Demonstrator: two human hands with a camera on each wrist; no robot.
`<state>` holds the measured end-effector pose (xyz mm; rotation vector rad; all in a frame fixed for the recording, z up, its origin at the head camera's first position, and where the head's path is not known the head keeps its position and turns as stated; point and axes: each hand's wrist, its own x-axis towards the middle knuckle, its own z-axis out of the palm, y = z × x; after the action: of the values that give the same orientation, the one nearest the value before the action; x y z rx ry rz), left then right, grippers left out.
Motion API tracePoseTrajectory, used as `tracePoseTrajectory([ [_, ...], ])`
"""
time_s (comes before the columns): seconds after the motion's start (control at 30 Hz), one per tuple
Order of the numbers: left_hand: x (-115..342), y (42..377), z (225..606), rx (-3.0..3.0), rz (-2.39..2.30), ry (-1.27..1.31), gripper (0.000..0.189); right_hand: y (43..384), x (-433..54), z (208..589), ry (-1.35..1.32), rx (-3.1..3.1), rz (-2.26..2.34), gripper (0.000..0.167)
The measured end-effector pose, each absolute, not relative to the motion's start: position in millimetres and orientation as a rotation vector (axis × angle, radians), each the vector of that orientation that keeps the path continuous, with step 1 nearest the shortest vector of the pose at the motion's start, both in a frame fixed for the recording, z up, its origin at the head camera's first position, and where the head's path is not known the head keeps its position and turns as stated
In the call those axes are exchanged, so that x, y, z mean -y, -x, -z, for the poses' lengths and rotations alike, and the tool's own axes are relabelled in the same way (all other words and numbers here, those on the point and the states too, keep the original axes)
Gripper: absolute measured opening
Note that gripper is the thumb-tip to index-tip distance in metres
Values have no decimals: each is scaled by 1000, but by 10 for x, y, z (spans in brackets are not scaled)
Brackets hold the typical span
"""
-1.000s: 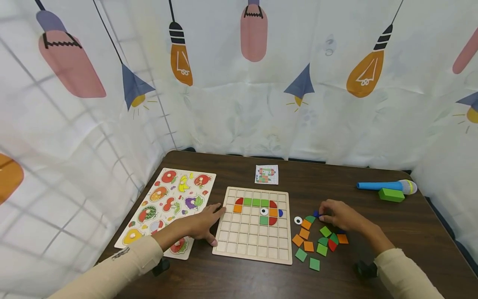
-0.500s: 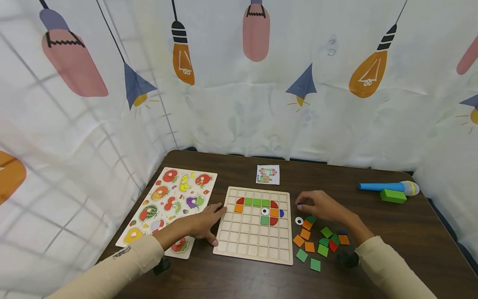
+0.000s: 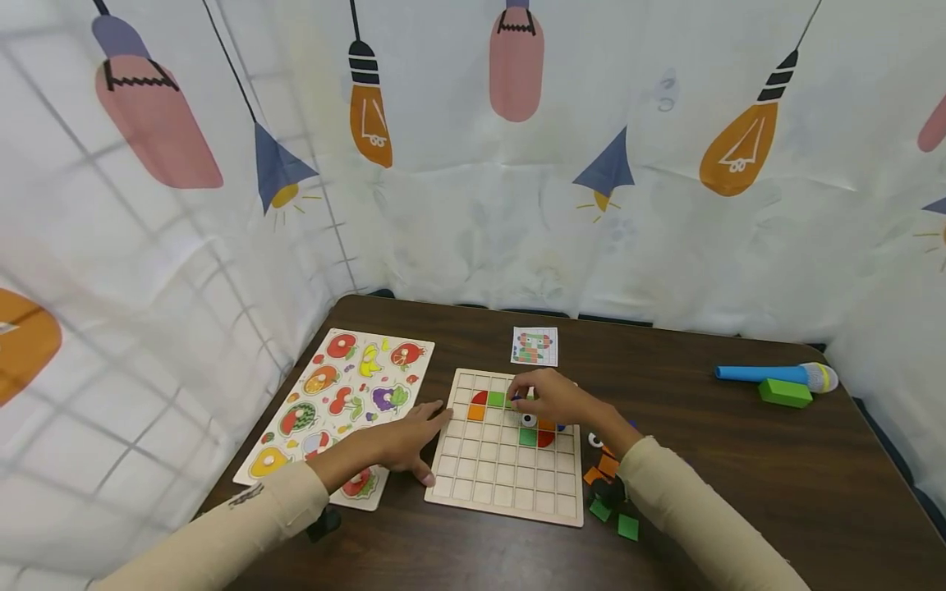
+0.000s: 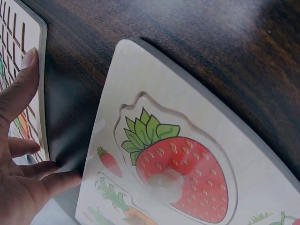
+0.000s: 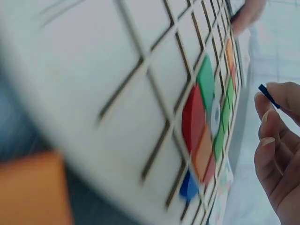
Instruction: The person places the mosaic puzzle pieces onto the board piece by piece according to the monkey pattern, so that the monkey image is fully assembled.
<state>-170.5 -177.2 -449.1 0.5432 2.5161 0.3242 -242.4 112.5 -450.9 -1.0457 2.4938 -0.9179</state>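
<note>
Far left on brown table (image 3: 776, 468): fruit puzzle board (image 3: 325, 423), flat, fitted with knobbed fruit pieces; in left wrist view, strawberry piece (image 4: 201, 197) inside its cut outline near one corner. Next: left hand (image 3: 410, 439), between fruit puzzle board and grid board (image 3: 491, 476), fingers spread and grasping nothing, thumb and fingertips at left edge of grid board (contact with fruit puzzle board: not determinable).

Centre: grid board, flat on table, upper rows set with pieces. From left: red quarter-round (image 3: 479, 397), with orange square (image 3: 476, 412) directly beneath; green square (image 3: 496, 400) to the right of the red; then eye disc (image 3: 528, 420), partly behind right hand (image 3: 550, 400), with darker green square (image 3: 528, 437) below and red rounded piece (image 3: 545, 439) beside that. Just beyond far edge of grid board: picture card (image 3: 534, 346), printed with a coloured grid figure.

Above upper rows of grid board: right hand, extended from the right, pinching small blue piece (image 5: 268, 96) between thumb and fingertip.

Right of grid board: loose pieces, partly hidden by right sleeve (image 3: 709, 517), including second eye disc (image 3: 595, 441) and loose green square (image 3: 628, 527). Far right: blue toy microphone (image 3: 761, 374), lying lengthwise, head to the right; green block (image 3: 786, 393) just in front.
</note>
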Motion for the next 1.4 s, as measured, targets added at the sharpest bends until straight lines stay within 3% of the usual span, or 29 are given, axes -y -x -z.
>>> tracePoseTrajectory([
  [0.17, 1766, 1719, 4501, -2519, -289, -542, 108, 2446, -822, 4584, 1059, -2500, 911, 16],
  [0.5, 1780, 1705, 4498, -2520, -290, -548, 108, 2422, -447, 4679, 1009, -2520, 947, 4],
  [1.2, 1776, 1702, 4489, -2522, -282, -546, 108, 2419, -304, 4800, 951, -2621, 896, 21],
  [1.4, 1783, 1701, 4480, -2522, -287, -538, 109, 2397, -288, 4812, 912, -2670, 877, 18],
])
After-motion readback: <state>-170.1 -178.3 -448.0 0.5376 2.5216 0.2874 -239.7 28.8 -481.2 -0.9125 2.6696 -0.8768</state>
